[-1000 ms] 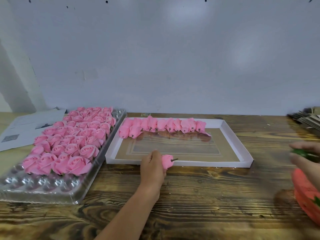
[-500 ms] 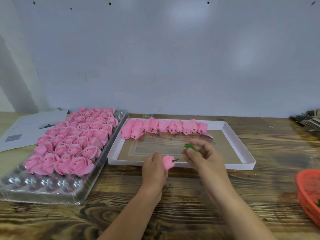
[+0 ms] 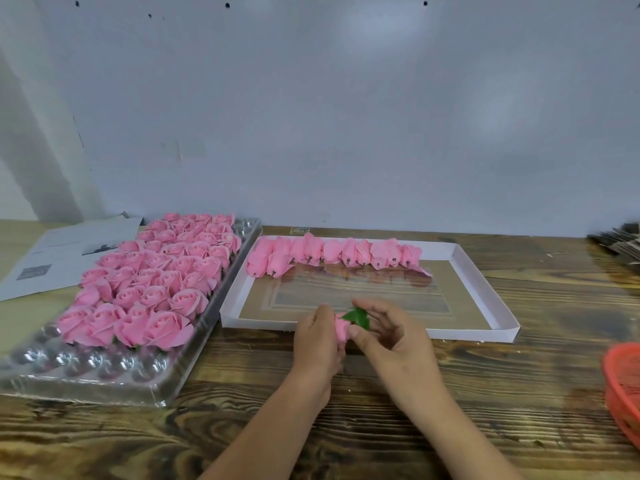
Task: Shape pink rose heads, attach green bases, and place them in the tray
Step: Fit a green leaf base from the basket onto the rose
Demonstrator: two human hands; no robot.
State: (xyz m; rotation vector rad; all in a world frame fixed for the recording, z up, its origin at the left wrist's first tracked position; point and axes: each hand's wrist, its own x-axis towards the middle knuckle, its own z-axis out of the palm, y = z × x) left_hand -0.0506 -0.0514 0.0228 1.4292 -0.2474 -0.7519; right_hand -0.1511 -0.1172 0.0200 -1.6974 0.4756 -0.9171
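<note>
A pink rose head (image 3: 341, 329) is gripped in the curled fingers of the left hand (image 3: 317, 344), just in front of the near edge of the white tray (image 3: 481, 282), while a green base (image 3: 358, 317) is pinched against its end by the thumb and fingers of the right hand (image 3: 391, 336). A row of rose heads (image 3: 332, 252) is laid along the tray's far side, and a clear plastic tray (image 3: 104, 379) filled with open roses (image 3: 152, 282) is set to the left on the wooden table (image 3: 381, 417), with a red basket (image 3: 623, 386) seen at the right edge

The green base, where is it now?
In the head view, the green base sits low centre, pinched by the right hand against the pink rose head that the left hand holds.
</note>
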